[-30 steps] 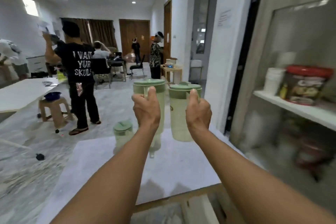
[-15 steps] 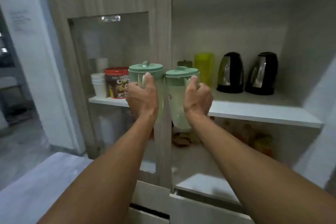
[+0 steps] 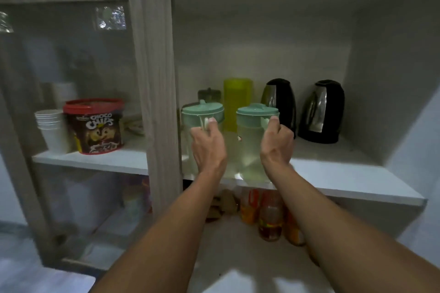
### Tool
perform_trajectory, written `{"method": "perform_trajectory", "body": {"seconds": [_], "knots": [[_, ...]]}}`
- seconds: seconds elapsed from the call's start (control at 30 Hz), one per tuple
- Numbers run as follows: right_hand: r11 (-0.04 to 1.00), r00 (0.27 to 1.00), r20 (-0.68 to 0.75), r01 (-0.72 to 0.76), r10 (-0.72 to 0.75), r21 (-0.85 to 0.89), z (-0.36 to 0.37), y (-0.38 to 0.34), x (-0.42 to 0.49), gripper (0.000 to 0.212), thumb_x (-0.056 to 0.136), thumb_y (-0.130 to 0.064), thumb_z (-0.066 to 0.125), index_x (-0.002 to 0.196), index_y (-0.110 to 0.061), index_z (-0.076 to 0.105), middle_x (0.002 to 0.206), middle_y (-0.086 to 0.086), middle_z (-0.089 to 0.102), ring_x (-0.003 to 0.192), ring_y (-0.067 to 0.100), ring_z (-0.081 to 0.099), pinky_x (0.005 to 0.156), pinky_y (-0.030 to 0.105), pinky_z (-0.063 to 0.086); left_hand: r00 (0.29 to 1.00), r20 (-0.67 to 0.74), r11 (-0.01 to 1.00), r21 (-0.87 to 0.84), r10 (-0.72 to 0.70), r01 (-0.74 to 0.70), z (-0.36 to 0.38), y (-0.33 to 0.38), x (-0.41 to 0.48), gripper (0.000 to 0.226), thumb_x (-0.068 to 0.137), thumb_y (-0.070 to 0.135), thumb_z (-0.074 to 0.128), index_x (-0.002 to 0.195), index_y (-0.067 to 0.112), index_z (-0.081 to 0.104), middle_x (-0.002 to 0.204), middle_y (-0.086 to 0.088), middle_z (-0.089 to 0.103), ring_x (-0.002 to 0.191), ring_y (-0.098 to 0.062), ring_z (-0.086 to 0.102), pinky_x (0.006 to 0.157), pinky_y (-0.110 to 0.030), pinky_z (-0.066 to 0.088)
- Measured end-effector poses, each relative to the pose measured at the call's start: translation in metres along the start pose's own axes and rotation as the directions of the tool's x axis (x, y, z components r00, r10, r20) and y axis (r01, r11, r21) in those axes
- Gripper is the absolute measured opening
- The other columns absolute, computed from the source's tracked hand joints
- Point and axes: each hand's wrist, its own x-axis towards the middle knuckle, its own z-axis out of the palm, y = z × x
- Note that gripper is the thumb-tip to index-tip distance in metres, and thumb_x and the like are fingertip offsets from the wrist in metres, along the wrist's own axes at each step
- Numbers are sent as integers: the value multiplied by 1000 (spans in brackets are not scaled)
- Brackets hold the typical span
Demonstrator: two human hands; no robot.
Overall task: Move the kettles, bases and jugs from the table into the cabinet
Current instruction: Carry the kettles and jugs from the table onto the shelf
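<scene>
Both jugs have reached the shelf, left hand and right hand gripping; tub reads "Choco Chips".

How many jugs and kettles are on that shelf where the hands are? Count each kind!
Green-lidded jugs: 2, one in the left hand at, one in the right hand at
Yellow jugs: 1
Black kettles: 2
Total: 5

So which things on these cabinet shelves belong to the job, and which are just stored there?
Job:
left jug in left hand
right jug in right hand
two black kettles
yellow jug

Just there:
Choco Chips tub
paper cups
bottles on the lower shelf
</scene>
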Motion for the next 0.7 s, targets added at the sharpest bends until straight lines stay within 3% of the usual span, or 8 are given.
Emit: {"method": "perform_trajectory", "body": {"seconds": [0.1,0.17,0.23,0.3,0.43,0.5,0.57,0.7], "knots": [[1000,1000,26,1,-1,0,44,26,44,48,103,-32,38,95,6,67,102,26,67,90,37,59,69,34,34,999,-27,998,41,-47,48,31,-28,50,32,102,42,36,103,11,46,77,3,44,64,-9,41,55,-27,33],[1000,998,56,-9,9,-1,77,39,73,49,102,-31,38,103,8,68,112,30,66,104,42,61,81,38,43,994,-51,995,28,-98,100,54,-42,90,37,102,43,36,99,9,52,86,-4,55,71,-17,50,63,-30,38],[999,996,85,-38,39,-5,103,49,96,46,102,-27,39,105,12,65,115,34,64,108,45,59,85,41,44,984,-97,985,65,-151,157,68,-51,124,43,101,45,37,108,6,54,103,-12,63,87,-28,59,72,-32,39],[999,992,119,-35,37,-23,132,57,121,45,103,-24,37,105,11,65,116,34,63,108,45,59,82,40,41,978,-160,989,42,-134,142,85,-59,159,44,101,42,38,119,3,49,108,-16,62,98,-34,60,75,-33,41],[1000,985,169,-24,21,16,181,70,156,47,106,-25,35,104,11,65,115,31,65,108,41,60,76,36,36,983,-179,999,28,-38,44,112,-79,214,46,99,43,40,108,-1,49,107,-31,64,96,-44,63,83,-50,53],[995,977,205,-78,65,56,198,77,169,48,105,-28,34,103,10,64,113,28,65,106,39,60,73,32,36,984,-174,998,38,-46,54,122,-87,234,49,96,52,39,101,4,50,105,-32,63,96,-45,63,84,-53,53],[988,962,250,-132,109,78,212,81,181,51,105,-33,34,104,9,63,113,25,65,107,37,60,79,32,42,985,-164,997,43,-56,64,128,-84,245,50,96,55,38,99,7,52,102,-25,64,97,-37,64,88,-47,52],[980,929,329,-195,173,38,219,82,197,56,103,-47,33,120,1,56,127,22,60,116,36,56,90,36,42,987,-111,989,71,-119,127,130,-81,257,79,93,66,34,119,-5,58,117,-24,64,108,-37,62,96,-45,47]]}}
